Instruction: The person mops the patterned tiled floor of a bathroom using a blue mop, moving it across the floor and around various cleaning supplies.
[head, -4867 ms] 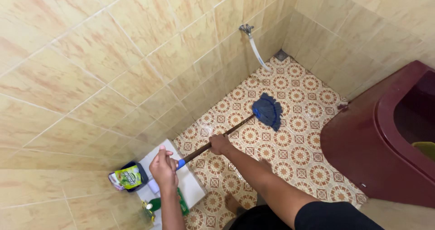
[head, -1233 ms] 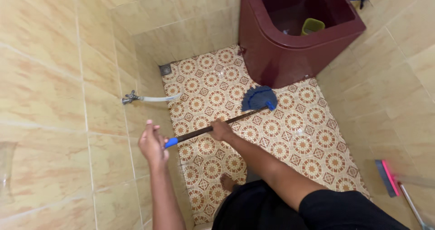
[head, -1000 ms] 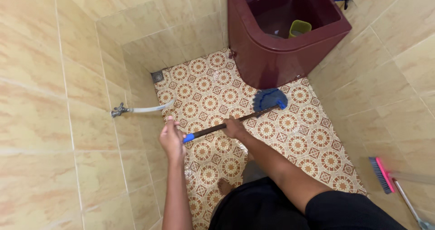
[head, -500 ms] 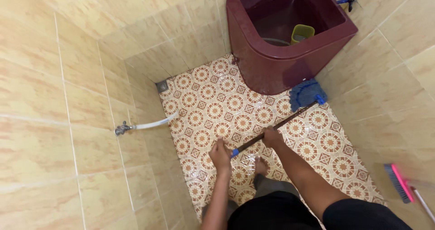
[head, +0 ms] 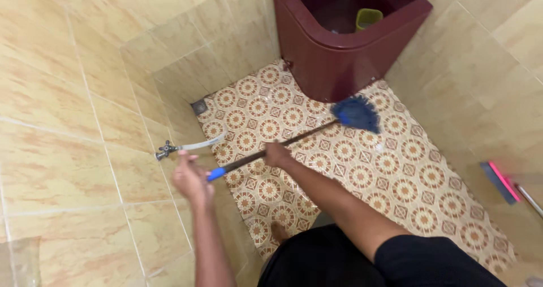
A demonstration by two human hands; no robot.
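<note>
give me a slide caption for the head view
Both hands, left hand and right hand, hold a mop on the patterned floor.

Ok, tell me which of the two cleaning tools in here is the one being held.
The mop with the blue head: the left hand is at its blue end, the right hand on its dark pole. The pink-and-blue broom stands untouched at the right wall.

No packages, labels, signs or screens here.
</note>
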